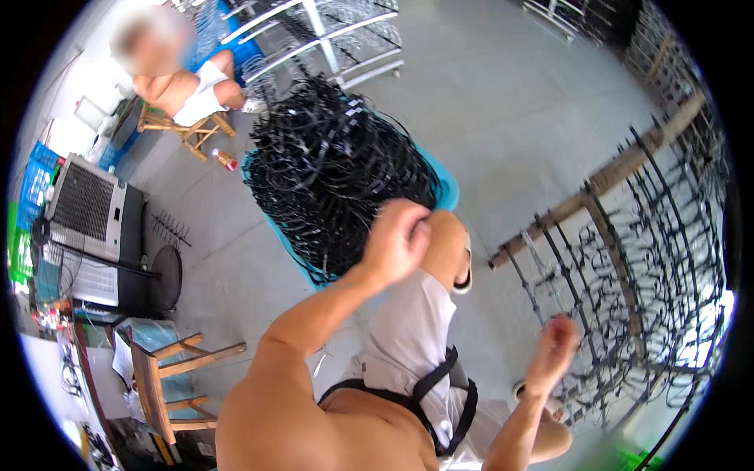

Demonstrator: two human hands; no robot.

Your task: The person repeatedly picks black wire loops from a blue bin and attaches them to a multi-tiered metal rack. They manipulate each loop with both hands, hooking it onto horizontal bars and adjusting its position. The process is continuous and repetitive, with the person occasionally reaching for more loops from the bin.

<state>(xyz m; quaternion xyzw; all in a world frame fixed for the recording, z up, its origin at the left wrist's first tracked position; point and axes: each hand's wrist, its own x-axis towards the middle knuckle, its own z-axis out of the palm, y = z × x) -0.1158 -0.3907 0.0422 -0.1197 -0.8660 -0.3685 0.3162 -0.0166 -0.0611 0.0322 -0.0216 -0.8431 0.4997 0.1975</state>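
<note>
The left hand [395, 242] was held curled, fingers pressed together, just near of the heap of black frames [338, 177] piled in a blue tub [446, 187]. The right hand [552, 352] was blurred, its grip untellable, beside a wooden rack [620, 235] hung with more frames. A wooden stool [169, 377] stood left.

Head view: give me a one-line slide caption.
Seated person's left hand raised by a heaped tub of black parts, right hand reaching to a hanging rack.
</note>
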